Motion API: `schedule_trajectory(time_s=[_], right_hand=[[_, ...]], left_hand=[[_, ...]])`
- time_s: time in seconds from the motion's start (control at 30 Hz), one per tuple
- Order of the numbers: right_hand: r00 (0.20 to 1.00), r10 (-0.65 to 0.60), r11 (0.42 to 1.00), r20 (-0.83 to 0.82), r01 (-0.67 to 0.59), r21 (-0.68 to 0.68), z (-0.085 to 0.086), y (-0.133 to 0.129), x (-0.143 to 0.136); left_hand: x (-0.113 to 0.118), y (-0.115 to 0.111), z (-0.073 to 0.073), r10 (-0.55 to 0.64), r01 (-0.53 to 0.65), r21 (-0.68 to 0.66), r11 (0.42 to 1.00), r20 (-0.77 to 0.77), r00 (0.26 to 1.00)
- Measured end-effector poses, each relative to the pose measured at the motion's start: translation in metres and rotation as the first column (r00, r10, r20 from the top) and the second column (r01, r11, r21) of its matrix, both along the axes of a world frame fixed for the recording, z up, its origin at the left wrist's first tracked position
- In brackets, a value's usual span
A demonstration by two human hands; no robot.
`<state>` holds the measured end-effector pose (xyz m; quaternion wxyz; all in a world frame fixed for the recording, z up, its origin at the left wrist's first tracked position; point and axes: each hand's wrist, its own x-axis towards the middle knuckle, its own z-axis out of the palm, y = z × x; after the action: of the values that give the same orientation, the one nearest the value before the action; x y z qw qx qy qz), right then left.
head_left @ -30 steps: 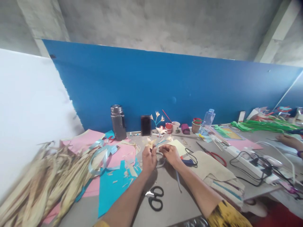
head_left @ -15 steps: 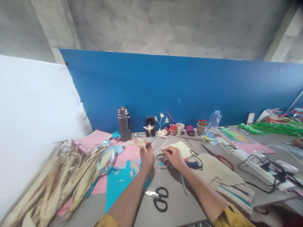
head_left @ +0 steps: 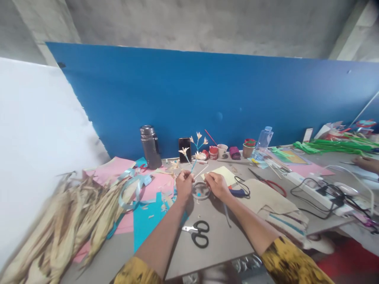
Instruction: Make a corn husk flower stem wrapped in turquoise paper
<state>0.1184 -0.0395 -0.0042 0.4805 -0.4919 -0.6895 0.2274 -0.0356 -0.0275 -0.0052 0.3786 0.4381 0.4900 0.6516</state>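
Note:
Pinched fingers of my left hand hold the blue stem of a branch with small cream flowers, which stands upright above the hand. My right hand is closed beside a ring-shaped roll of tape; what its fingertips hold is too small to make out. The roll lies between both hands, and a thin grey strip hangs below my right wrist. Black-handled scissors rest on the table nearer to me, with their blades towards my left forearm.
Dried husks cover the left side, beside pink and blue paper. A dark flask, a phone and a clear bottle stand at the back. Red-handled scissors, a power strip and another person's hand are right.
The view has tilted down and shifted slightly. The flower branch in my left hand now stands clearly upright above it. Both hands remain near the tape roll.

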Motion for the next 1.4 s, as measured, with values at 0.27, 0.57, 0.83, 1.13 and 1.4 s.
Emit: schedule_trajectory(time_s=[0.27,0.57,0.83,1.13,1.4], right_hand=[[0.999,0.021,1.0,-0.026,-0.021,-0.006,-0.005,0.007,0.003],[0.993,0.054,0.997,-0.105,-0.06,-0.046,-0.006,0.006,0.002],[0.986,0.052,0.994,-0.159,-0.067,-0.09,-0.014,0.013,0.005],[0.971,0.005,0.995,-0.238,-0.03,-0.1,0.0,0.007,0.002],[0.947,-0.192,0.972,-0.259,0.147,-0.181,0.004,0.011,0.008]], left_hand=[[0.007,-0.002,0.001,-0.114,0.117,-0.051,0.992,0.069,0.991],[0.012,-0.008,0.005,-0.163,0.166,-0.046,0.985,0.076,0.984],[0.014,-0.009,0.006,-0.174,0.182,-0.061,0.981,0.116,0.978],[0.02,-0.013,0.0,-0.281,0.295,-0.1,0.95,0.138,0.95],[0.002,-0.006,0.023,-0.116,0.154,-0.097,0.983,0.317,0.941]])
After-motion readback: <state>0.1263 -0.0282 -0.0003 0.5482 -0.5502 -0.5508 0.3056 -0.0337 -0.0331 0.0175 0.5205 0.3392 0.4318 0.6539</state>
